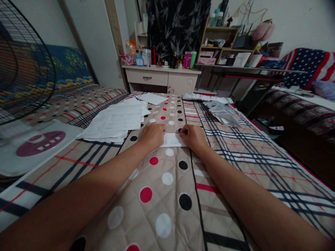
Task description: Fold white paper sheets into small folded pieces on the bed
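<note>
A white strip of folded paper [173, 140] lies crosswise on the quilted bedspread [167, 195]. My left hand [153, 134] is closed on its left end, the fingers curled down against the sheet. At the other end, my right hand [193, 137] pinches the paper between thumb and fingers. Both ends of the strip are partly covered by the hands. Left of my left hand is a pile of printed paper sheets [117, 118], and a single white sheet [152, 98] rests beyond it.
Several thin folded strips [222, 113] are stacked at the right, with a long white bundle [206, 98] behind. A fan guard [28, 62] and a white plastic bag [68, 130] are on the left. A drawer cabinet [157, 77] stands past the bed's far end.
</note>
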The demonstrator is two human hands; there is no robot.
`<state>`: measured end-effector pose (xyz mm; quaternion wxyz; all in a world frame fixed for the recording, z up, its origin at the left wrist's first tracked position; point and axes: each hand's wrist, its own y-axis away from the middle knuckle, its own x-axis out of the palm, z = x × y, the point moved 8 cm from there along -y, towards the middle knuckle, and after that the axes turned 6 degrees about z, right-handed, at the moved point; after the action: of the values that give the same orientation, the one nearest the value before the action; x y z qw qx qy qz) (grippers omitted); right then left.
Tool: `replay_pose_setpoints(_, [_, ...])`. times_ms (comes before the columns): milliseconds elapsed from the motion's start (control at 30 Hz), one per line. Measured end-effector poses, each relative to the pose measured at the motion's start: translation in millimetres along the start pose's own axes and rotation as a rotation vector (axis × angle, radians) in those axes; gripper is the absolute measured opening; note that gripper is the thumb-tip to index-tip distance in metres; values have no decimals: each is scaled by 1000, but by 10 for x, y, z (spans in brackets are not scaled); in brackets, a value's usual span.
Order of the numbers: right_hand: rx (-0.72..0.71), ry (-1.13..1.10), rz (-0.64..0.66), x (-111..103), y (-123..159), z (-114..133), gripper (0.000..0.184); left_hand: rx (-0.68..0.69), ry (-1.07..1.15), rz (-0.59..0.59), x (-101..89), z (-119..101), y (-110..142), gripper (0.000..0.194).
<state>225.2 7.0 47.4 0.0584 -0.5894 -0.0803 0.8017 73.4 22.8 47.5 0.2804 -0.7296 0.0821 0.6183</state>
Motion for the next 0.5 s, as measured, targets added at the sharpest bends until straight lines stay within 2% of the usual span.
replay_pose_setpoints(167, [43, -13, 17, -7, -10, -6, 18, -28, 33, 5, -28, 13, 16, 7])
replay_pose_setpoints(267, [68, -20, 10, -8, -12, -17, 18, 71, 75, -22, -33, -41, -8, 14])
replay_pose_setpoints(367, [74, -20, -2, -4, -9, -22, 19, 205, 185, 36, 6, -100, -52, 25])
replay_pose_setpoints(500, [63, -20, -9, 4, -3, -16, 19, 175, 295, 122, 18, -91, -69, 14])
